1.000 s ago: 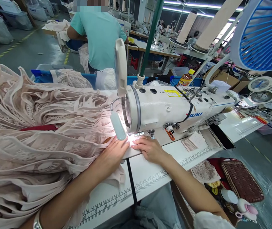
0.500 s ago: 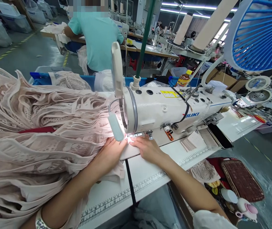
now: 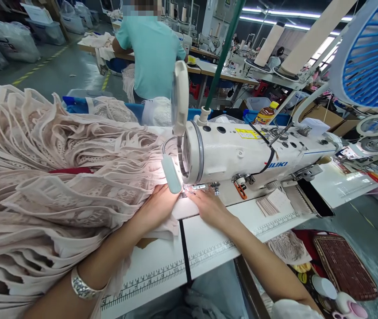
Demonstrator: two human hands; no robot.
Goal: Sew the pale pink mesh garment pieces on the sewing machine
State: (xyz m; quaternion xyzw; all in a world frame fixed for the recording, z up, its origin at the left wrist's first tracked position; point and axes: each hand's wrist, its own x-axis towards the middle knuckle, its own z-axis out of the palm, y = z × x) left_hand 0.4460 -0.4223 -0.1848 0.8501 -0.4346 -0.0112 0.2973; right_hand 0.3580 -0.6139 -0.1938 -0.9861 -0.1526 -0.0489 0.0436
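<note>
A white sewing machine (image 3: pixel 235 153) stands in front of me, its work light glowing at the needle. My left hand (image 3: pixel 162 204) is left of the needle, fingers closed on pale pink fabric (image 3: pixel 171 228) at the bed; the small lamp (image 3: pixel 171 174) partly covers its fingertips. To the right of the needle, my right hand (image 3: pixel 208 206) has its fingertips pinched together at the fabric's edge beside the presser foot. A large heap of pale pink lace garments (image 3: pixel 59 190) lies left of the machine and runs up to my left hand.
Printed rulers (image 3: pixel 152 283) run along the table's front edge. A stack of small cards (image 3: pixel 271 203) lies at the right. Behind the machine stand a drink bottle (image 3: pixel 266 114) and a thread cone (image 3: pixel 268 44). A blue fan (image 3: pixel 371 53) hangs upper right. Another person (image 3: pixel 154 57) sits ahead.
The whole view has shifted, so machine and heap appear farther right. Both hands stay close to the needle; the small pink bit between the fingertips shows less now.
</note>
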